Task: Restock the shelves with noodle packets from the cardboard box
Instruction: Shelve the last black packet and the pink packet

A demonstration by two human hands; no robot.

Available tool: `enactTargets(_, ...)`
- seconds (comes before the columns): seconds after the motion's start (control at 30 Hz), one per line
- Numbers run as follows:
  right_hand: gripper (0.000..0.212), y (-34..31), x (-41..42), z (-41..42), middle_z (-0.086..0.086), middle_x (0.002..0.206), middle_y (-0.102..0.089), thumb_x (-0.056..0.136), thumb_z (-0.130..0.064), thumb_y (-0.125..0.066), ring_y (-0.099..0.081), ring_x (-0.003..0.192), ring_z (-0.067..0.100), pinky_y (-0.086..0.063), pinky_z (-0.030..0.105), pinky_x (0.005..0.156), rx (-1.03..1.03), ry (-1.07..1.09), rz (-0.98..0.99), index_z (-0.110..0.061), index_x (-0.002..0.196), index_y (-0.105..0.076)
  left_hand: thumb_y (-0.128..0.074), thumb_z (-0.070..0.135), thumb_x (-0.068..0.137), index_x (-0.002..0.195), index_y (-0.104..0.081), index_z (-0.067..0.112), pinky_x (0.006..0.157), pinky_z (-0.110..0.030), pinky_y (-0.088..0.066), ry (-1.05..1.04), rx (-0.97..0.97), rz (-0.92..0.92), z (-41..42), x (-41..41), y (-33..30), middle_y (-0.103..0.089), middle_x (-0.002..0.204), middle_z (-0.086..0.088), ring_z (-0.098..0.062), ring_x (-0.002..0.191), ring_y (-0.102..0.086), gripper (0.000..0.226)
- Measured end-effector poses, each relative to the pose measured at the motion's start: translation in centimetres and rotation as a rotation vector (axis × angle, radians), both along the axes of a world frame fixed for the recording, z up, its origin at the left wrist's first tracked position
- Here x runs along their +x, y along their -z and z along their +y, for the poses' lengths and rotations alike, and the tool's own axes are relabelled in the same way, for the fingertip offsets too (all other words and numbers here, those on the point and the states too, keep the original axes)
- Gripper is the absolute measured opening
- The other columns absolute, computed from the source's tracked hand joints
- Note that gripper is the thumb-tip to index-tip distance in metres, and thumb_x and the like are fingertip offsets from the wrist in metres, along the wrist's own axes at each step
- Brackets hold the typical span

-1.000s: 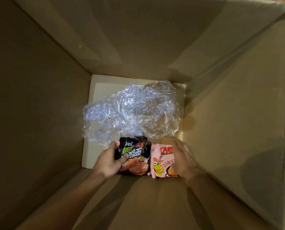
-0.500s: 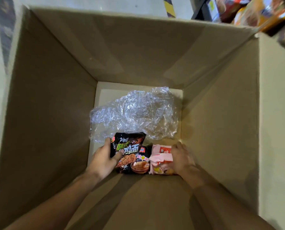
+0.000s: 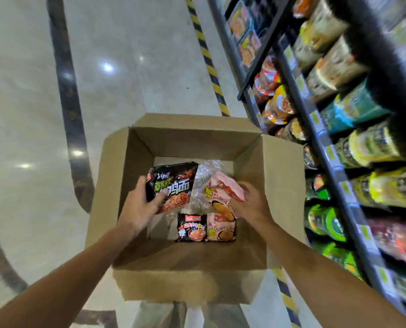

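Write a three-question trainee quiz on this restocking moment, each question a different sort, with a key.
1. True or false: the left hand grips the black noodle packet.
2. The right hand holds which packet? A pink B green C blue
3. Fill in: two packets lie on the bottom of the cardboard ___, one black, one pink.

Key: 1 true; 2 A; 3 box
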State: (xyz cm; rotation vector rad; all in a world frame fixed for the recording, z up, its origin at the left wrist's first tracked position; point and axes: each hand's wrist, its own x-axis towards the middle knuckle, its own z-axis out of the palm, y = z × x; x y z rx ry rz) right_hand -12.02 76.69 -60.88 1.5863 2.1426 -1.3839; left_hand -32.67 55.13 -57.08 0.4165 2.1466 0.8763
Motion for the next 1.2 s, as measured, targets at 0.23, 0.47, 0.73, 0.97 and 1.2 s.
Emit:
enactTargets(0.23, 0.023, -22.0, 1.9, -2.2, -0.001, 0.080, -0.073, 0.077, -0.037, -0.084, -0.069, 0.073, 0.016, -0.054, 0.032, 0.063, 0.109, 0.297, 0.259, -0.026, 0.092, -0.070, -0.070, 0.030, 0.089, 0.114, -0.055, 0.036, 0.069, -0.021, -0.058, -0.009, 0.223, 0.073, -0.7, -0.2, -21.8, -0.068, 0.097, 0.014, -0.003, 0.087, -0.070, 0.030)
enactTargets(0.47, 0.033, -39.5, 5.5, -3.4, -0.009, 0.096, -0.075, 0.077, -0.027, -0.086, -0.072, 0.085, 0.007, -0.058, 0.027, 0.070, 0.255, 0.336, 0.485, -0.027, 0.107, -0.070, -0.061, 0.076, 0.077, 0.120, -0.058, 0.034, 0.074, -0.046, -0.058, 0.112, 0.375, 0.225, -2.3, -0.4, -35.6, -0.073, 0.101, 0.011, -0.011, 0.091, -0.070, 0.059)
enactTargets(0.73, 0.036, -50.7, 13.7, -5.5, -0.005, 0.094, -0.076, 0.070, -0.040, -0.090, -0.071, 0.079, 0.016, -0.057, 0.034, 0.070, 0.416, 0.527, 0.666, -0.035, 0.100, -0.071, -0.072, 0.039, 0.085, 0.119, -0.062, 0.023, 0.071, -0.018, -0.054, 0.204, 0.589, 0.225, -0.1, 5.9, -46.2, -0.072, 0.105, 0.008, 0.000, 0.093, -0.067, 0.038)
enactTargets(0.97, 0.028, -57.5, 26.4, -9.8, -0.010, 0.095, -0.076, 0.071, -0.028, -0.090, -0.071, 0.091, 0.007, -0.056, 0.025, 0.077, 0.576, 0.658, 0.775, -0.030, 0.095, -0.075, -0.073, 0.035, 0.084, 0.122, -0.063, 0.027, 0.083, -0.029, -0.056, 0.353, 0.779, 0.164, 0.7, 16.7, -53.0, -0.073, 0.109, 0.006, -0.009, 0.101, -0.068, 0.041)
enactTargets(1.2, 0.029, -62.4, 45.3, -17.2, -0.015, 0.102, -0.074, 0.072, -0.038, -0.088, -0.069, 0.099, 0.010, -0.057, 0.036, 0.087, 0.747, 0.817, 0.778, -0.036, 0.098, -0.075, -0.075, 0.050, 0.081, 0.152, -0.036, 0.021, 0.113, -0.046, -0.038, 0.547, 0.838, 0.061, 0.2, 33.4, -56.8, -0.041, 0.155, -0.002, -0.020, 0.141, -0.041, 0.085)
